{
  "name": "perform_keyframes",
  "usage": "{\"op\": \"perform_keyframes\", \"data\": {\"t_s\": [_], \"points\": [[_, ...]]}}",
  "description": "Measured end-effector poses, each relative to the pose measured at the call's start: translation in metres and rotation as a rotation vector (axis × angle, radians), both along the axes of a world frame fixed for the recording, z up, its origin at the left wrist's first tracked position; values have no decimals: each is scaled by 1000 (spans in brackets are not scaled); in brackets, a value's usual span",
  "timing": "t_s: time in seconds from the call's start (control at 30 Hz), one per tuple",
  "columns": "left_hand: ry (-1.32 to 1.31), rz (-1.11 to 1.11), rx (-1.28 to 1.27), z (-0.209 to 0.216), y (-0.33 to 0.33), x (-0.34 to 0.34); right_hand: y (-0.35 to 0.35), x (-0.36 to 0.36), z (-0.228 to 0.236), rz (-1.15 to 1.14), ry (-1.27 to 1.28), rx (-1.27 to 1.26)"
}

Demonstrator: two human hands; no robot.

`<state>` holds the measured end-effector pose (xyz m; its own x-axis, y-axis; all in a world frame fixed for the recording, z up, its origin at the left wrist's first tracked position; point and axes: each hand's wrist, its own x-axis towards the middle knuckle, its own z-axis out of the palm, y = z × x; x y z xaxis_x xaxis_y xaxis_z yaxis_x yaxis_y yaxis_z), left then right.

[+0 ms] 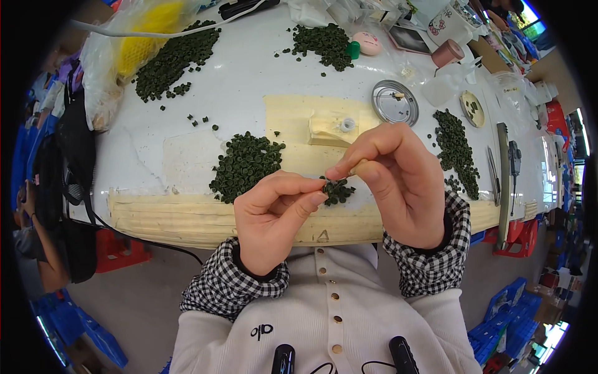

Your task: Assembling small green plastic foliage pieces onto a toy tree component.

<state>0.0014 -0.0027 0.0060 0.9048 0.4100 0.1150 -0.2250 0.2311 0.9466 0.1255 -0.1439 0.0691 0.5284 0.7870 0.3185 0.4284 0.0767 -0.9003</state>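
Observation:
My left hand is closed in a pinch, its thumb and index fingertip held close together; whatever sits between them is too small to make out. Just to its right, my right hand pinches something tiny, mostly covered by the fingertips. The two sets of fingertips almost meet above a small heap of dark green pieces near the table's front edge. A larger pile of round dark green pieces lies beyond my left hand. Behind my right hand stands a block wrapped in cream tape, with a small clear ring on top.
More dark green piles lie at far left, far middle and right. A round metal lid and a shallow dish sit right of centre. Tweezers lie at right. A white cable crosses the far left.

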Motion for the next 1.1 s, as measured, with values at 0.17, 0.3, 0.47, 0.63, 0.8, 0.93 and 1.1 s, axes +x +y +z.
{"op": "perform_keyframes", "data": {"t_s": [0.17,0.3,0.47,0.63,0.8,0.93,1.1], "points": [[7,1,14,0,0,0,6,1,-13,-37,0,116],[18,4,6,1,0,-1,5,1,-13,-35,-23,99],[8,0,10,0,0,-1,5,1,-13,-36,-18,101],[18,5,21,0,0,-2,5,0,-7,-129,65,133],[56,6,55,5,-1,-1,12,20,-16,-447,-433,161],[36,17,61,1,0,-2,18,24,-21,-501,-621,64],[-13,22,35,-2,0,0,16,25,-24,-474,-659,-85]]}}
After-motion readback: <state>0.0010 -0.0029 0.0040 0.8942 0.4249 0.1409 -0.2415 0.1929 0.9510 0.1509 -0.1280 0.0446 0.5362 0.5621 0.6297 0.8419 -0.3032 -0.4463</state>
